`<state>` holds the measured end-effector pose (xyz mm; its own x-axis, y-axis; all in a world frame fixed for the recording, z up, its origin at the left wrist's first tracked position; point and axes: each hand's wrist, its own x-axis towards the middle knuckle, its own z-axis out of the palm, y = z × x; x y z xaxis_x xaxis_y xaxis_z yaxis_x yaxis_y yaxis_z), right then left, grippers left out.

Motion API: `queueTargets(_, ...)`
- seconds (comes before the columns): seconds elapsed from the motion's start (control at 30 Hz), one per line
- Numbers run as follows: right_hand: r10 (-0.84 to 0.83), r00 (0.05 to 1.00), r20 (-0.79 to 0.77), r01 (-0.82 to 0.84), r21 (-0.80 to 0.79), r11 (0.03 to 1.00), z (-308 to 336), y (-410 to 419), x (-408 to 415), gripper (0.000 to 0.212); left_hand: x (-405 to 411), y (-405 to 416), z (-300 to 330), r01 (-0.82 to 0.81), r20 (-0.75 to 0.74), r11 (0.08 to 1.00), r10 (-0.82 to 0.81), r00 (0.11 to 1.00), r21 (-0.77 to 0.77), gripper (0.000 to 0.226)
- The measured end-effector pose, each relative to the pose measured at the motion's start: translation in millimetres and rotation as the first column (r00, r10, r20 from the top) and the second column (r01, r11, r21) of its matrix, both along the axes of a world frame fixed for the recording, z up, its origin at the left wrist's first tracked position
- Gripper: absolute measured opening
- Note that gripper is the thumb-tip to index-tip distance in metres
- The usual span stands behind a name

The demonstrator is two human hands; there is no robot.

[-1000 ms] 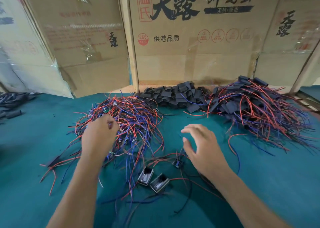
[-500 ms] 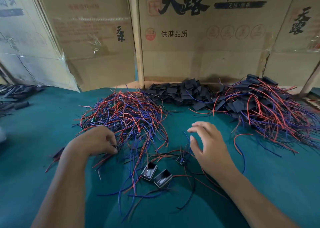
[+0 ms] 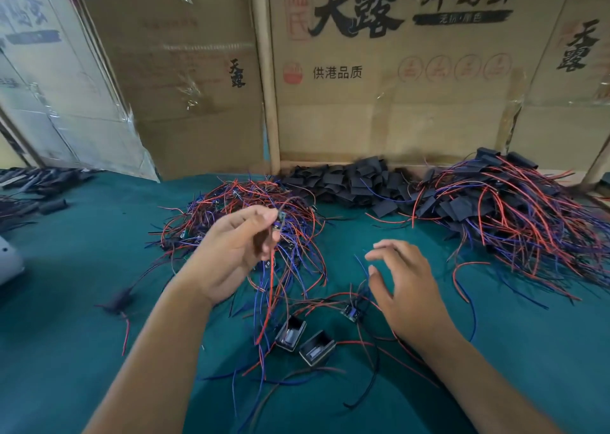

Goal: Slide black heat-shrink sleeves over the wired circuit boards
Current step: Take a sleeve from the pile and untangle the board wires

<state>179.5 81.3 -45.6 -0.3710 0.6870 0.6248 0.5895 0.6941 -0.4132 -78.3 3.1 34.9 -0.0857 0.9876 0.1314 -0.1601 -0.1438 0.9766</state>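
Note:
My left hand (image 3: 231,252) is raised above the table and pinches a small wired circuit board (image 3: 280,220); its red and blue wires hang down. Behind it lies a heap of bare wired boards (image 3: 237,209). My right hand (image 3: 402,285) hovers palm down with fingers spread, holding nothing, just right of a loose board (image 3: 350,311). Two black sleeves (image 3: 305,339) stand open on the cloth below my hands. A pile of flat black sleeves (image 3: 356,182) lies at the back. A heap of sleeved boards (image 3: 515,209) lies at the right.
The table has a green cloth (image 3: 82,268). Cardboard boxes (image 3: 379,86) wall off the back. More dark parts (image 3: 36,186) lie at the far left, and a white object (image 3: 8,262) sits at the left edge. Loose wires (image 3: 363,377) trail near the front.
My left hand has lifted out of the heap with a wired board pinched in its fingers, turning palm up. My right hand has stayed almost in place.

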Motion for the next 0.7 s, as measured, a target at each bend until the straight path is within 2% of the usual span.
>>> queueTargets(0.1, -0.003, 1.0, -0.02, 0.002, -0.012, 1.0, 1, 0, 1, 0.013, 8, 9, -8, -0.076, 0.108, 0.988, 0.091, 0.99, -0.138, 0.02)
queueTargets(0.2, -0.012, 0.999, -0.034, 0.01, -0.042, 0.999, 2, 1, 2, 0.014, 13, 16, -14, -0.103, 0.34, 0.971, 0.173, 0.924, -0.215, 0.02)
queueTargets(0.3, -0.027, 0.998, -0.053, 0.022, -0.097, 0.995, 3, 5, 5, 0.013, 19, 20, -19, -0.093, 0.538, 0.98, 0.174, 0.825, -0.174, 0.025)
queueTargets(0.47, -0.067, 0.998, -0.01, 0.064, -0.185, 0.981, 23, 44, -5, 0.01, 26, 23, -27, -0.123, 0.722, 0.989, 0.148, 0.675, -0.087, 0.017)
queueTargets(0.57, -0.16, 0.97, 0.183, 0.184, -0.127, 0.975, 43, 97, -13, 0.013, 27, 26, -35, -0.081, 0.729, 0.996, 0.087, 0.679, -0.044, 0.024)
queueTargets(0.63, -0.19, 0.889, 0.416, 0.238, -0.066, 0.969, 52, 135, -16, 0.018, 28, 28, -39, -0.064, 0.71, 0.997, 0.068, 0.701, -0.033, 0.027)
queueTargets(0.7, -0.135, 0.784, 0.606, 0.245, -0.102, 0.964, 56, 167, -16, 0.027, 28, 30, -42, -0.088, 0.675, 0.996, 0.082, 0.733, -0.026, 0.027)
